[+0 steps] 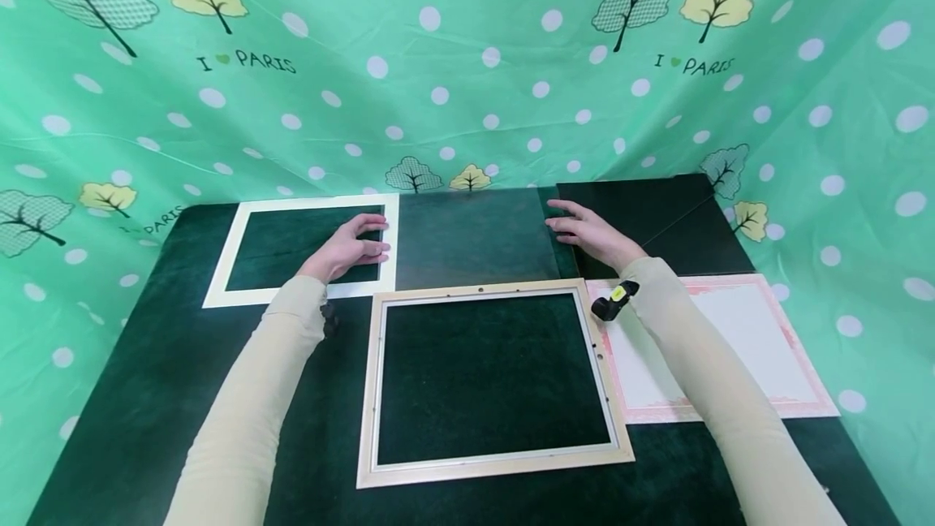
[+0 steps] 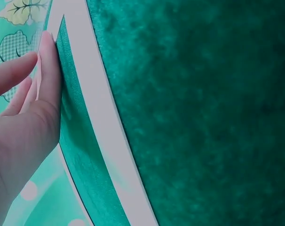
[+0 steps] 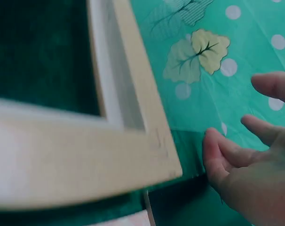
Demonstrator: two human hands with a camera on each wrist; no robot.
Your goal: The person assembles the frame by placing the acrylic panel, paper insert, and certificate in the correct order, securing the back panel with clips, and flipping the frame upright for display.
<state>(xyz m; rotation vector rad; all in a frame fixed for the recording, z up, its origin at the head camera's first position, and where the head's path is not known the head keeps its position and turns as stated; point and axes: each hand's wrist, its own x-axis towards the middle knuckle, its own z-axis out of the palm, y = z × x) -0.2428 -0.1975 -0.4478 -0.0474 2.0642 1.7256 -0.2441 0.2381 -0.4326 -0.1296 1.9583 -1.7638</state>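
My left hand (image 1: 346,248) is over the right side of a white mat (image 1: 230,250), fingers loosely bent toward the near edge of a clear sheet (image 1: 475,238) lying beside it. In the left wrist view the left hand (image 2: 29,108) overlaps one bar of the mat (image 2: 100,108), its fingers apart. Across the clear sheet, my right hand (image 1: 592,235) hovers with spread fingertips by the sheet's right edge, partly over a black board (image 1: 643,205). The right wrist view has the right hand (image 3: 250,169) beyond a corner of a pale wooden frame (image 3: 62,155), with thumb and fingers apart.
The wooden frame (image 1: 372,388) lies in the middle front of the dark green table (image 1: 146,396). Right of it, under my right forearm, is a white sheet with a pink border (image 1: 760,347). A green dotted cloth (image 1: 438,47) hangs behind and at both sides.
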